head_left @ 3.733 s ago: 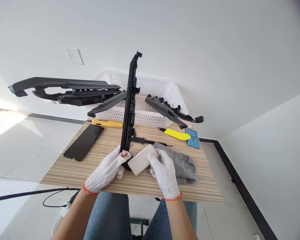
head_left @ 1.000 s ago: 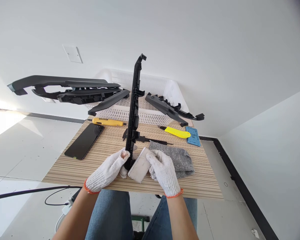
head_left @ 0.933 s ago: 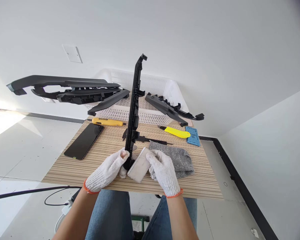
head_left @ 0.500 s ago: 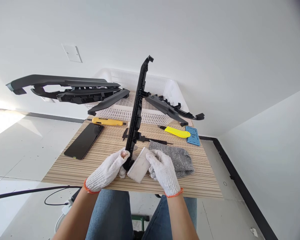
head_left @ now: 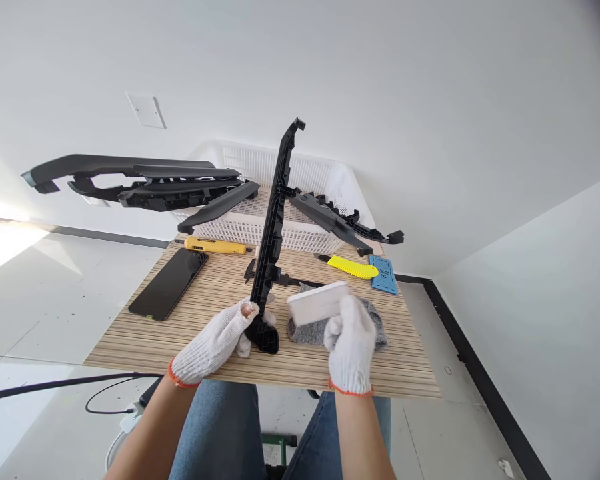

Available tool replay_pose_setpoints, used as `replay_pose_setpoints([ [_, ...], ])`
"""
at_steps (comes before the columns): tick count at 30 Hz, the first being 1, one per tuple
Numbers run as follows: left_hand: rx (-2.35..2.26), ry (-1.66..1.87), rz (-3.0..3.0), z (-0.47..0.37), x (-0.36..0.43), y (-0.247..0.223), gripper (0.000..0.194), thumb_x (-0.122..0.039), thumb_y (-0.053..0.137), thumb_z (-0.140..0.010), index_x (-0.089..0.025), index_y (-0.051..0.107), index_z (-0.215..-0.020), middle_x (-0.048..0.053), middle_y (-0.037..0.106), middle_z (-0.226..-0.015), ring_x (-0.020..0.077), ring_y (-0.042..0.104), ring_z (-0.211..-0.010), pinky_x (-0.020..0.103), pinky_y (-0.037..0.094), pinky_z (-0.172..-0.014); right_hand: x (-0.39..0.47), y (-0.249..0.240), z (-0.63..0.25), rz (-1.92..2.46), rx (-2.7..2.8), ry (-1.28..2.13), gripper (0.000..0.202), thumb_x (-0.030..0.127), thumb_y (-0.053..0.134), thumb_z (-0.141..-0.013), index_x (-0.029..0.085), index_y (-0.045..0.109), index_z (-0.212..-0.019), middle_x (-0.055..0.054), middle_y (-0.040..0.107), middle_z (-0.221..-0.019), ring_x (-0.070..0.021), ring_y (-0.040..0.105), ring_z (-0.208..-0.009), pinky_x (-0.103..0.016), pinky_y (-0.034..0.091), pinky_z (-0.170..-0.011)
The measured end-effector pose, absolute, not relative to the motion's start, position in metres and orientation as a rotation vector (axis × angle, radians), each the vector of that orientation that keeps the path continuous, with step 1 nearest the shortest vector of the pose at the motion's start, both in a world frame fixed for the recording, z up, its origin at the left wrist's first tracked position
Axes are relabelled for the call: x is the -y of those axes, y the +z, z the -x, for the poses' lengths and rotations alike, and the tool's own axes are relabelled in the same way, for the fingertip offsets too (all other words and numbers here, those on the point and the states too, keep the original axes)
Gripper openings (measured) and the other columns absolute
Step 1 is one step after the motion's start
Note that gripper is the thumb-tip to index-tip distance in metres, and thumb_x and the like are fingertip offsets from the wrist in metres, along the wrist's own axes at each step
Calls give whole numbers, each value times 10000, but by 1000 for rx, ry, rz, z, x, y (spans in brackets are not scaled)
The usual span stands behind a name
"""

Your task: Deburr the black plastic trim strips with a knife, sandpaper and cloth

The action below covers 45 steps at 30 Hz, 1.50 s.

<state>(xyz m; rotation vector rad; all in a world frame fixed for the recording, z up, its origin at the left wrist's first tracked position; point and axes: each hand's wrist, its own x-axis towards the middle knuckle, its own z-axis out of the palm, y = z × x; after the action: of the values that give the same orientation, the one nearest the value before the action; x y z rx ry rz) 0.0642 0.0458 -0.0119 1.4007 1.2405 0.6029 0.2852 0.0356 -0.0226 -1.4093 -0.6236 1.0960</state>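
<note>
A long black plastic trim piece point(head_left: 275, 230) stands tilted up from the table, its ribbed side showing. Around its lower end my left hand point(head_left: 223, 337), in a white knit glove, is closed. My right hand point(head_left: 351, 340), gloved alike, grips one end of a flat white rectangular block point(head_left: 317, 303), whose exact kind I cannot tell. The block is held apart from the trim piece, above a folded grey cloth point(head_left: 310, 333). Behind the trim piece lies a dark caliper point(head_left: 285, 280), partly covered.
A white plastic basket point(head_left: 260, 230) at the back holds black trim pieces point(head_left: 180, 187) that jut out left and right. On the striped table point(head_left: 155, 347) lie a phone point(head_left: 169, 283), a yellow screwdriver-like tool point(head_left: 215, 246), a yellow-handled knife point(head_left: 353, 267) and a blue card-like piece point(head_left: 383, 275).
My right hand has moved right with the white block, away from the trim piece's lower end, and turned it nearly level. My left hand keeps its hold in place.
</note>
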Motion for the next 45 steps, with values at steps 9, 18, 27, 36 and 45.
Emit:
replay_pose_setpoints([
  [9,-1219,640,-1383,-68,-44,-6,623,-715,345,-984,-209,702,-1043,-48,490,-532,181,499,-534,313,437,-634,-15,-1,-318,1445,1313,800,292,368,571,-948,275,814,-1080,-107,683,-1342,-260,704,-1100,-416,604,-915],
  [18,-1227,648,-1397,-67,-43,-7,607,-716,359,-980,-205,685,-1019,-33,544,-588,171,494,-541,311,442,-635,-36,-8,-327,1767,1725,702,340,193,436,-933,256,767,-976,-41,786,-1090,-220,722,-1010,-340,523,-908],
  [27,-1175,728,-1338,-71,-42,-3,552,-764,436,-937,-230,575,-940,-24,576,-671,133,434,-511,294,404,-541,-153,28,-369,2317,2116,89,450,10,536,-867,186,736,-1230,-141,757,-1239,-280,645,-1237,-450,334,-1115],
  [36,-1168,924,-1284,-76,-41,-12,528,-755,385,-965,-248,468,-1087,22,710,-889,124,471,-506,263,353,-432,-41,15,-344,1897,1623,940,359,292,485,-897,212,682,-1187,-52,690,-856,-187,558,-645,-304,402,-583],
  [45,-1288,950,-1189,-75,-43,-9,619,-690,432,-995,-222,490,-1396,28,743,-874,163,560,-540,280,422,-446,-17,-14,-329,1356,1326,1687,496,242,507,-586,189,785,-993,35,571,-607,-98,370,-490,-215,248,-440],
])
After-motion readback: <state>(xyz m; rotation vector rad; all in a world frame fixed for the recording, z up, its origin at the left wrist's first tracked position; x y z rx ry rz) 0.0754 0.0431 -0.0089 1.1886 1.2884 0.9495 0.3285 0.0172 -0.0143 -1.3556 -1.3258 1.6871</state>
